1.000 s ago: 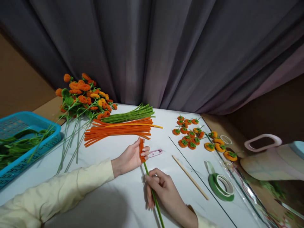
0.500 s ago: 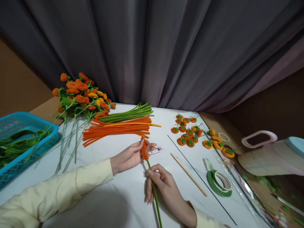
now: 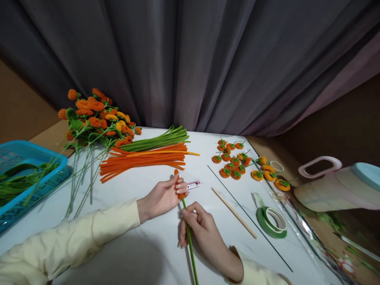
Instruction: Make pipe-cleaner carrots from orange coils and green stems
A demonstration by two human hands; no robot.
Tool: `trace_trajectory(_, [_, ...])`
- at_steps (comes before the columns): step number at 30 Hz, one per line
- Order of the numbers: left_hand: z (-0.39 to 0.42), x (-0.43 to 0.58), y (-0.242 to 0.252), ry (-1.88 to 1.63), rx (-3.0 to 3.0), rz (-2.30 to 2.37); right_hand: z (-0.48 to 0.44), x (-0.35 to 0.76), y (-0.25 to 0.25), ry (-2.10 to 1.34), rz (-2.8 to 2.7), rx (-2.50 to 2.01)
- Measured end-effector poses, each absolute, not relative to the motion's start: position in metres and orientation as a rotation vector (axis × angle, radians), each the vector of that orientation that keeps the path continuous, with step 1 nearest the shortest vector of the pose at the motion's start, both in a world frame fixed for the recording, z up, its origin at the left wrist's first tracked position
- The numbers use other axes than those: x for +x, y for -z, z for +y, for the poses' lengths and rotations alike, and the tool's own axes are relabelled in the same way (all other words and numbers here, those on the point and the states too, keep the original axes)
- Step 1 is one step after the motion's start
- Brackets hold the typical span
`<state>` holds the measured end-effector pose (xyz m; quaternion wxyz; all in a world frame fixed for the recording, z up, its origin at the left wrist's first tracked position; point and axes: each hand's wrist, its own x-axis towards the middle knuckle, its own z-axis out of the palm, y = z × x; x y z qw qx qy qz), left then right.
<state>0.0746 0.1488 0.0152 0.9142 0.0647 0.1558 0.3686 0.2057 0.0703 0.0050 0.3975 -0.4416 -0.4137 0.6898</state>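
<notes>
My left hand [image 3: 162, 196] is closed around a fuzzy orange pipe-cleaner piece [image 3: 176, 172], with its top end showing above the fingers. From the bottom of that piece runs a green pipe-cleaner stem [image 3: 192, 253], slanting down toward me. My right hand [image 3: 204, 231] pinches the stem between thumb and forefinger, just below the orange part; its other fingers are partly hidden behind. A small pink slotted tool [image 3: 194, 185] lies beside my left fingertips. Beyond the hands are piles of orange pipe cleaners [image 3: 142, 160] and green pipe cleaners [image 3: 157, 139].
Finished orange flowers [image 3: 95, 114] lie at the back left by a blue basket [image 3: 61, 168] of green leaves. To the right are small orange flower heads [image 3: 234, 161], a wooden stick [image 3: 234, 213], a thin dark rod [image 3: 249, 217], green tape [image 3: 271, 233] and a pitcher [image 3: 326, 194].
My left fingers, spread behind the orange piece before, have folded over its front. My right hand keeps its pinch on the green stem. The whole view has shifted slightly.
</notes>
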Motion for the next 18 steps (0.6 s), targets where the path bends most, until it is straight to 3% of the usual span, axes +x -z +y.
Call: trace_trajectory(18, [0.157,0.076,-0.018,-0.715,0.087,0.321,0.071,0.208,-0.003,-1.778,-1.122,-1.178])
